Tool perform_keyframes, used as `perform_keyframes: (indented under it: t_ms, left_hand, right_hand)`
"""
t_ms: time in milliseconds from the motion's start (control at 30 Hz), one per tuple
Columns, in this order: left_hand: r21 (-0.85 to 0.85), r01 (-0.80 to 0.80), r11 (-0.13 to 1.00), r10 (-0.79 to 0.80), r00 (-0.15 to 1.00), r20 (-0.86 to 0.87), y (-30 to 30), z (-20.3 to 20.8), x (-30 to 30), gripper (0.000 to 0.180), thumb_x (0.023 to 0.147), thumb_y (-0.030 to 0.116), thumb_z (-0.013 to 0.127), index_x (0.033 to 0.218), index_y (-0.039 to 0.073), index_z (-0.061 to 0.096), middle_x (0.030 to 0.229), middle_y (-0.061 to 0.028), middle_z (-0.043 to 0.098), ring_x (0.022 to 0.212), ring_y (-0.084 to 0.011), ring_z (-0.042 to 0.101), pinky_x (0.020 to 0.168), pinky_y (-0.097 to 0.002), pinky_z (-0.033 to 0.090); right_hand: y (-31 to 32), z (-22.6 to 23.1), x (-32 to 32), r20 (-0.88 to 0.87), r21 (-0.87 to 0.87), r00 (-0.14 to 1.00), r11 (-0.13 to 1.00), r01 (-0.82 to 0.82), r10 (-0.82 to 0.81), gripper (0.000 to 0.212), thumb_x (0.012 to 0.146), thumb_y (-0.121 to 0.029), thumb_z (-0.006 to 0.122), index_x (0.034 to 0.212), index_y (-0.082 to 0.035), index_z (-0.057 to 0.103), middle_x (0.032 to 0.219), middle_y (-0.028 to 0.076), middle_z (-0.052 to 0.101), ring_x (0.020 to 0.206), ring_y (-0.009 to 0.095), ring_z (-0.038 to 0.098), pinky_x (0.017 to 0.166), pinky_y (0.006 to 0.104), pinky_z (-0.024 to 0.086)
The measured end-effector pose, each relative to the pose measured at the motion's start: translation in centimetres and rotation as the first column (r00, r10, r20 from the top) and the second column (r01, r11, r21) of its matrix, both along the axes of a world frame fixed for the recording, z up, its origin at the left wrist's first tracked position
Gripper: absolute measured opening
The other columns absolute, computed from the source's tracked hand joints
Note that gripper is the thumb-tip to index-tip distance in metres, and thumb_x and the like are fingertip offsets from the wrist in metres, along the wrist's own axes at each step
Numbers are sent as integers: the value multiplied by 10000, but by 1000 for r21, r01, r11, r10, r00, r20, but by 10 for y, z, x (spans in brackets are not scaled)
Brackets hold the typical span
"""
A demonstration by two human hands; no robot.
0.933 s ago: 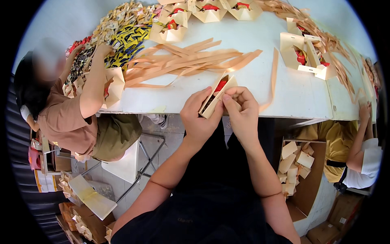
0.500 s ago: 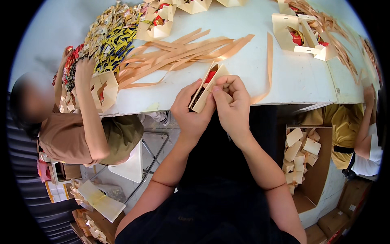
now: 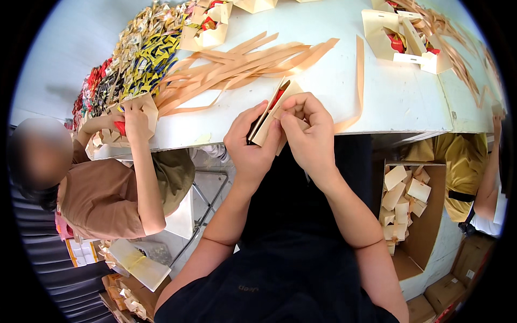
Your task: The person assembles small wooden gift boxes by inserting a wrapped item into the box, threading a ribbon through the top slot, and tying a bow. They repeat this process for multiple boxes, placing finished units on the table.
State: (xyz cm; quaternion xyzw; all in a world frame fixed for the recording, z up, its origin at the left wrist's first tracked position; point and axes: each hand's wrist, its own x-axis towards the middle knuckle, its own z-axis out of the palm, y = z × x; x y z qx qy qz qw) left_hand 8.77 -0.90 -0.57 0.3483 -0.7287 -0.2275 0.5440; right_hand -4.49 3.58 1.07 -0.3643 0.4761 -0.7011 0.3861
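In front of my chest, at the table's near edge, I hold a small cream card box [image 3: 264,133]. Something red [image 3: 278,97] and a dark strip show through its narrow opening. My left hand [image 3: 249,144] is closed round the box's left side, fingers behind and thumb on the front panel. My right hand [image 3: 311,132] is closed at the box's right side, with thumb and forefinger pinched at a flap. Its fingers hide whether anything else is between them. Peach ribbons [image 3: 242,70] lie beyond my hands, and a single ribbon [image 3: 359,81] lies to their right.
At left, a co-worker's hands hold a red packet [image 3: 120,127] over an open box [image 3: 149,105], beside a heap of small packets [image 3: 141,59]. Filled open boxes [image 3: 385,40] stand at far right. A carton [image 3: 431,215] of cream boxes stands below, right of me.
My right hand has shifted slightly along the box's flap, and the box's opening looks narrower. The co-worker's hands came from the packet heap to the open box with a red packet.
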Motion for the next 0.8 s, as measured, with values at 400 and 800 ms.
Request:
perform_keyframes:
  t_ms: [400, 800]
  left_hand:
    - [1, 9, 1000, -9, 1000, -2, 0, -2, 1, 383, 873, 20, 859, 1245, -25, 778, 1218, -209, 806, 1088, -305, 796, 982, -381, 610]
    - [-29, -28, 999, 28, 1000, -1, 0, -4, -1, 392, 854, 37, 883, 1227, -36, 788, 1188, -220, 810, 1046, -306, 808, 935, -371, 628]
  right_hand:
    - [4, 6, 4, -78, 22, 993, 996, 90, -88, 87, 979, -51, 737, 982, 33, 714, 799, 33, 717, 689, 67, 621, 658, 250, 526]
    - [4, 3, 1, -72, 90, 997, 996, 14, -7, 172, 1010, -105, 749, 916, 38, 735, 725, 1, 693, 633, 32, 579, 591, 227, 486]
